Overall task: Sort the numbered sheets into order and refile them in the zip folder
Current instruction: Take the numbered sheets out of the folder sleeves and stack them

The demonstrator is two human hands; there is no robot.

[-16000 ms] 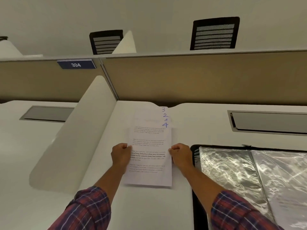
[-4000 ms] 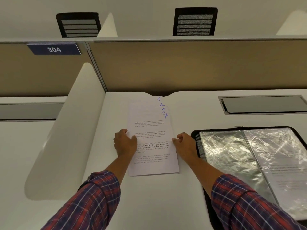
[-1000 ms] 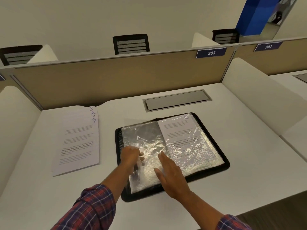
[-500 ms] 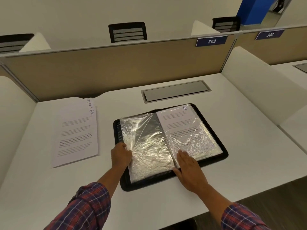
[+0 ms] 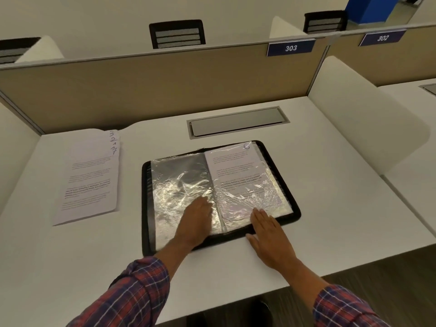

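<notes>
The black zip folder (image 5: 296,210) lies open on the desk with clear plastic sleeves. Its left sleeve (image 5: 174,182) is empty and crinkled. The right sleeve holds a printed sheet (image 5: 238,171) marked 6 at its top corner. My left hand (image 5: 195,218) rests flat on the left sleeve near the spine. My right hand (image 5: 269,230) lies flat with straight fingers over the folder's near right edge. A fanned stack of numbered sheets (image 5: 90,175) lies to the left of the folder, with handwritten blue numbers showing at its top right.
A grey cable hatch (image 5: 238,122) is set into the desk behind the folder. A tan partition (image 5: 153,83) closes the back, with white curved dividers (image 5: 368,119) at both sides. The desk's near edge runs just below my right wrist.
My left hand has slid from the folder's left edge to the left sleeve near the spine. My right hand stays at the folder's near right edge. The stack of sheets has not moved.
</notes>
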